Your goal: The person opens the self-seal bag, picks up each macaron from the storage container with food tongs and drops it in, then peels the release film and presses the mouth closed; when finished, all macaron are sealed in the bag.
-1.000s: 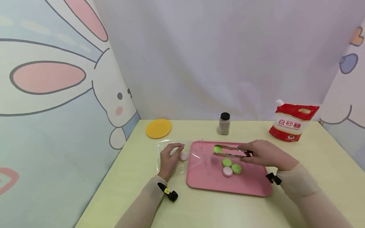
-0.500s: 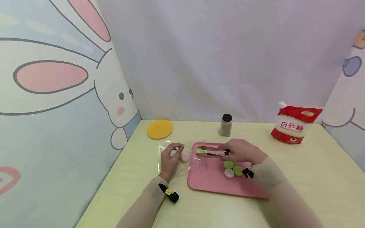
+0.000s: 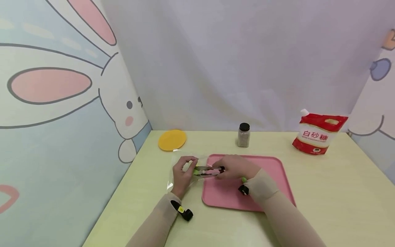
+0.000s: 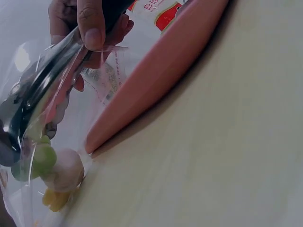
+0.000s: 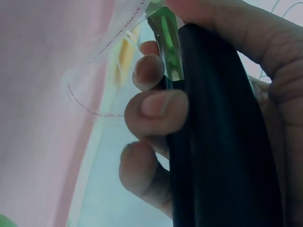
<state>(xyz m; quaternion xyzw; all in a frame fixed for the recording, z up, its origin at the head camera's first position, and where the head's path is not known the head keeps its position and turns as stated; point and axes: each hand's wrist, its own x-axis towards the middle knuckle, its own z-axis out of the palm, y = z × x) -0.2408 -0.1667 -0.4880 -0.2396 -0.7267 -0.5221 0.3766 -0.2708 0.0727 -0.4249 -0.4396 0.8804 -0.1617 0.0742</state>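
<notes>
My right hand (image 3: 236, 167) grips the black handles of metal tongs (image 3: 208, 171), and their tips reach into a clear plastic bag (image 4: 33, 56). Between the tips is a green macaron (image 4: 41, 161), seen through the film in the left wrist view. A pale pink macaron (image 4: 67, 171) and a yellow piece (image 4: 56, 199) lie beside it in the bag. My left hand (image 3: 182, 175) pinches the bag with thumb and forefinger close to the tong tips. The pink tray (image 3: 222, 200) lies under my right hand; my sleeve hides most of the macarons there, leaving a bit of green macaron (image 3: 243, 179).
At the back left lies a yellow plate (image 3: 172, 140). A black-lidded jar (image 3: 243, 135) stands behind the tray. Toward the back right is a red and white sugar pouch (image 3: 320, 133). A rabbit-printed wall (image 3: 77, 154) borders the table on the left.
My right hand has moved left across the tray, carrying the green macaron in the tongs from over the tray into the bag. My left hand has stayed at the bag.
</notes>
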